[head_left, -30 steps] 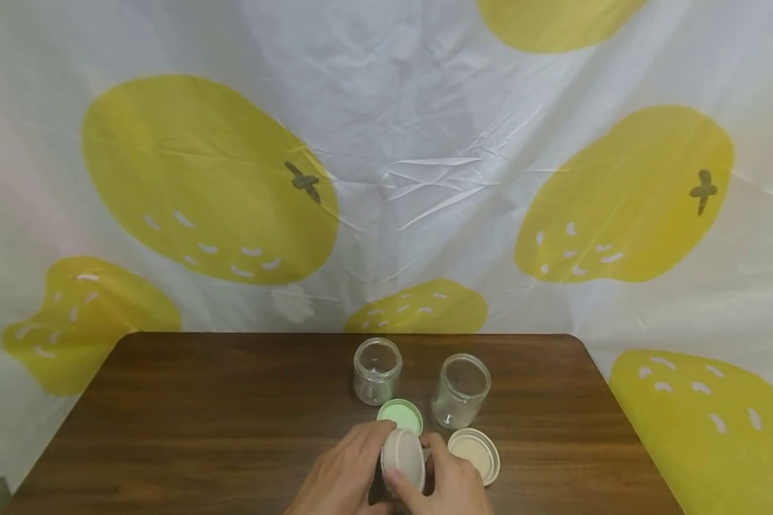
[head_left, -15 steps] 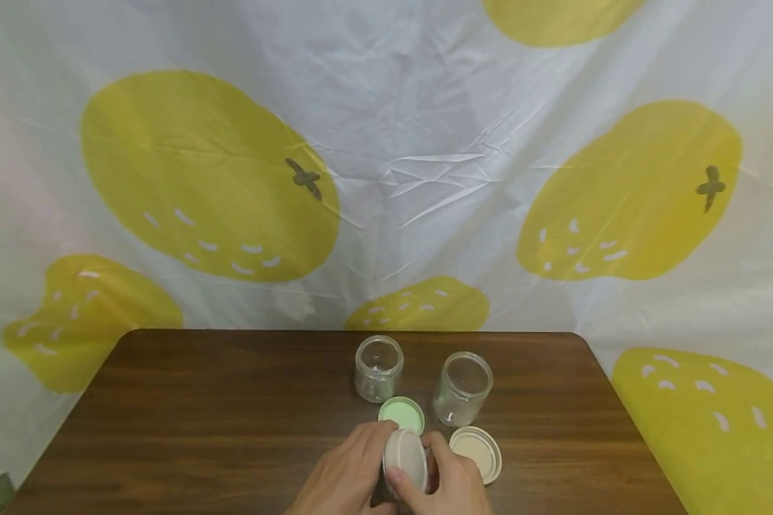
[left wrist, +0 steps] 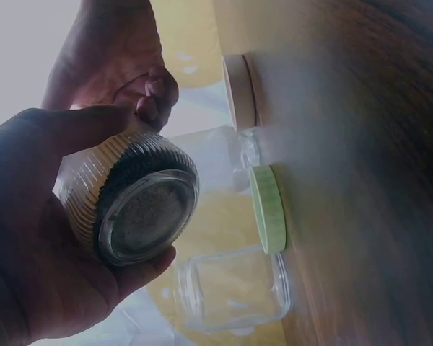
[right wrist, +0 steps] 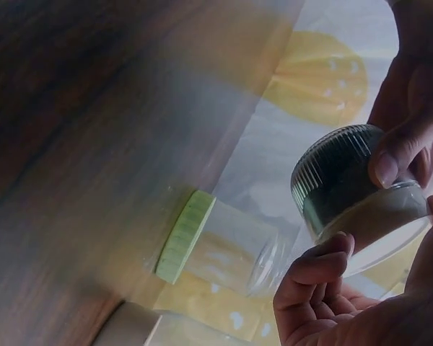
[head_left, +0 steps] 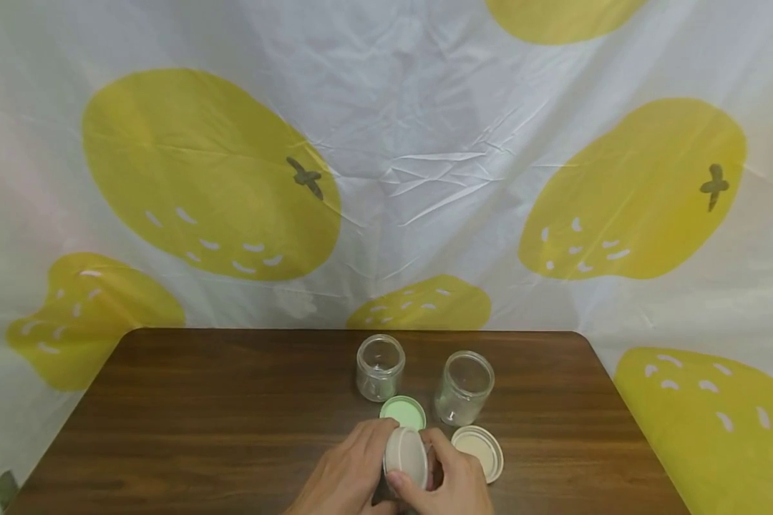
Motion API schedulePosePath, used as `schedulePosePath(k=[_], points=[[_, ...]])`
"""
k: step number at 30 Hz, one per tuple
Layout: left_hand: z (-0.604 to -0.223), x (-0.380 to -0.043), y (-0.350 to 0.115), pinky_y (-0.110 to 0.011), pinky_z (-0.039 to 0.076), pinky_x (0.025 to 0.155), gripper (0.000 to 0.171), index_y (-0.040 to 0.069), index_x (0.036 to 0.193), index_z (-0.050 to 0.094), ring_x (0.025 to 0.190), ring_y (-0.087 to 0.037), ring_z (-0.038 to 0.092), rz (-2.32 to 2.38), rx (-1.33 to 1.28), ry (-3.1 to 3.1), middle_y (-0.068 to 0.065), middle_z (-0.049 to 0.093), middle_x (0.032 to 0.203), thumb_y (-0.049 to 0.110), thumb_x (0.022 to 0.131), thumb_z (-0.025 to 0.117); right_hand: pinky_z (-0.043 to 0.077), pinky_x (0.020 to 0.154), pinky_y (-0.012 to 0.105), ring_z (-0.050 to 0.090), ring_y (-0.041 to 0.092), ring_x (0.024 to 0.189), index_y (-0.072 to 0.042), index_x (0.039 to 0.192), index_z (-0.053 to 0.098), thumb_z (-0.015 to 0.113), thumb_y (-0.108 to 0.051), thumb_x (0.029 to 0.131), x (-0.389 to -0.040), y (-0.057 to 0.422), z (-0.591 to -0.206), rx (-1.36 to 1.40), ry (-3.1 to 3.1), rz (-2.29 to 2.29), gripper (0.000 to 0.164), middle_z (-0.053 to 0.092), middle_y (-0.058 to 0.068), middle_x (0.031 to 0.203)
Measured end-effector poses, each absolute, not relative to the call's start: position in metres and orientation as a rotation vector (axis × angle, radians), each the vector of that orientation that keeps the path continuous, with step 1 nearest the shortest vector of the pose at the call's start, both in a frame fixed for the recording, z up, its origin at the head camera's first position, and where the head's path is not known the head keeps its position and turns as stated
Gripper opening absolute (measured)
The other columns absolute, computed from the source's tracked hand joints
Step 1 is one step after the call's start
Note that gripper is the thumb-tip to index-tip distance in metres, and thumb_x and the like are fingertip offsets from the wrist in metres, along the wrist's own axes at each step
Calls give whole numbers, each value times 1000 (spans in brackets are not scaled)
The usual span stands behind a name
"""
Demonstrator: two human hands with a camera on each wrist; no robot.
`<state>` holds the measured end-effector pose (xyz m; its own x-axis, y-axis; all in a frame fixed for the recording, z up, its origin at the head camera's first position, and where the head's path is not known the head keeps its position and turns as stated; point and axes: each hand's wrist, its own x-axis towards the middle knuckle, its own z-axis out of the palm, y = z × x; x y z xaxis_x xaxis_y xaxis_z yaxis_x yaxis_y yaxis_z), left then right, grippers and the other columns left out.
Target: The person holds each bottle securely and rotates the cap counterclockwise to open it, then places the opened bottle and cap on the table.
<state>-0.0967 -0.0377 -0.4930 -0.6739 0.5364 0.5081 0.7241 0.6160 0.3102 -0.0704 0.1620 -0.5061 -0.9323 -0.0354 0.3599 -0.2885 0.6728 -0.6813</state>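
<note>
A ribbed glass jar [left wrist: 146,198] with dark contents is held tilted above the table, its base toward the left wrist camera. My left hand [head_left: 353,465] grips the jar's side, thumb and fingers around it. The fingers of my right hand [head_left: 454,476] pinch the rim of the off-white lid [head_left: 406,458] on the jar's mouth. Just beyond the hands lies a light green lid [head_left: 404,413]. Close to the right hand, a cream lid [head_left: 480,453] lies with its inner side up. From the head, most of the held jar is hidden behind the lid and hands.
Two uncovered clear glass jars, a shorter one [head_left: 380,368] and a taller one [head_left: 465,390], stand upright behind the loose lids. The brown wooden table [head_left: 200,415] ends at a white cloth [head_left: 419,107] printed with yellow fruit.
Both hands keep the same grip on the jar and lid, with barely any visible motion. The head view has shifted slightly.
</note>
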Motion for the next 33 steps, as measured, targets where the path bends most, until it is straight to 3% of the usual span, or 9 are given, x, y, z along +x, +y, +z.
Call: schedulePosePath(k=[7, 17, 26, 33], points=[[-494, -97, -37, -27, 59, 84, 84, 12, 136, 53, 109, -6, 60, -664, -1002, -2481, 3, 61, 123, 40, 65, 89, 32, 48, 8, 40, -11, 53, -35, 104, 65, 87, -58, 77, -73, 164, -510, 294, -2546, 1113, 42, 44, -26, 62], [-495, -97, -36, -25, 58, 85, 85, 11, 134, 54, 109, -6, 60, -609, -994, -2441, 3, 62, 121, 37, 60, 89, 32, 46, 7, 40, -13, 52, -33, 108, 65, 89, -51, 78, -74, 167, -515, 393, -2488, 1128, 42, 48, -21, 61], [-491, -98, -44, -25, 57, 84, 79, 9, 136, 55, 104, -5, 59, -726, -1128, -2461, 6, 63, 119, 51, 76, 85, 36, 50, 7, 47, -5, 55, -34, 120, 66, 90, -50, 75, -71, 170, -515, 505, -2476, 1173, 53, 51, -20, 68], [-487, -98, -49, -23, 56, 84, 80, 8, 138, 53, 104, -4, 57, -727, -1185, -2479, 5, 62, 123, 50, 78, 84, 37, 54, 7, 49, -4, 59, -32, 125, 65, 89, -54, 75, -73, 173, -514, 598, -2446, 1131, 60, 55, -18, 73]])
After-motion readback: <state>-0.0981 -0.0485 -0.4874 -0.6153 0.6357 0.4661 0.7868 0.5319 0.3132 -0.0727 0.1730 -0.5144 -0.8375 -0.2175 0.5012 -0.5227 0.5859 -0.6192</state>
